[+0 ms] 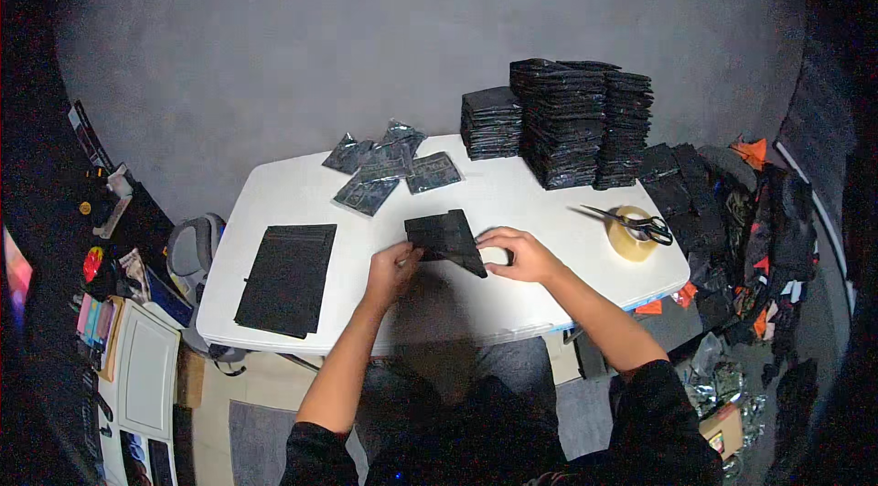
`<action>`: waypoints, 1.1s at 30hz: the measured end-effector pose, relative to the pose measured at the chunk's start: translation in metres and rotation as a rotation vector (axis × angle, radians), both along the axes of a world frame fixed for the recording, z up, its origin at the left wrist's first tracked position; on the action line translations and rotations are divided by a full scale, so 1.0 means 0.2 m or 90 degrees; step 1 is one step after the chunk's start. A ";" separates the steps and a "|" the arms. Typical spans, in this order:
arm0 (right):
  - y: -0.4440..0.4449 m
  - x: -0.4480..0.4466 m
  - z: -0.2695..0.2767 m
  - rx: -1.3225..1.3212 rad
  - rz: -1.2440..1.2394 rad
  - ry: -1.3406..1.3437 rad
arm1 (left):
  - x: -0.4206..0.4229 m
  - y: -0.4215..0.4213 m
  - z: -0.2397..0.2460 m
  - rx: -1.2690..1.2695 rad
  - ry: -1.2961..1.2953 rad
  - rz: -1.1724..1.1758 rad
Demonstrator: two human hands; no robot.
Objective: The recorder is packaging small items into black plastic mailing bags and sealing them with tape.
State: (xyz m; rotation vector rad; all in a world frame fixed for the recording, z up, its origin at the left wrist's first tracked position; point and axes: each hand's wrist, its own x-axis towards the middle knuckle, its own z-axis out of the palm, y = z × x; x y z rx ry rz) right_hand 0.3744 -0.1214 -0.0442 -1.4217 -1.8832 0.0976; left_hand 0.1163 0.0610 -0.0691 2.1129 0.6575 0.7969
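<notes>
Above the near part of a white table [370, 246], my left hand [396, 272] grips the lower left edge of a folded black sheet-like item [442, 238]. On its right side, the curved fingers of my right hand [516, 255] are at the edge; whether they pinch it cannot be told. Left of my hands lies a flat stack of black sheets [288, 279]. Several dark packets in clear plastic [384, 164] lie loosely overlapped towards the table's far edge. Tall stacks of folded black packets [562, 122] stand at the far right.
Black-handled scissors [641, 225] rest on a roll of clear tape [627, 246] near the table's right end. Beyond that end are piled dark and orange items [748, 232]. A grey chair [192, 253] and a white cabinet [145, 369] are at the left.
</notes>
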 end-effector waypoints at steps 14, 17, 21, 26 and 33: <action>0.00 0.03 -0.04 0.012 -0.087 0.103 | 0.11 -0.01 -0.02 -0.049 -0.094 -0.098; 0.02 0.07 -0.08 0.025 -0.041 0.085 | 0.04 0.01 -0.01 0.051 -0.053 -0.142; 0.01 0.08 -0.12 0.057 0.010 0.050 | 0.01 -0.05 0.05 0.184 0.010 -0.206; -0.01 0.01 -0.04 0.004 -0.044 0.116 | -0.01 -0.01 -0.05 0.158 -0.018 -0.143; 0.06 0.07 -0.16 -0.076 -0.138 0.193 | 0.12 -0.05 -0.01 0.026 0.021 0.026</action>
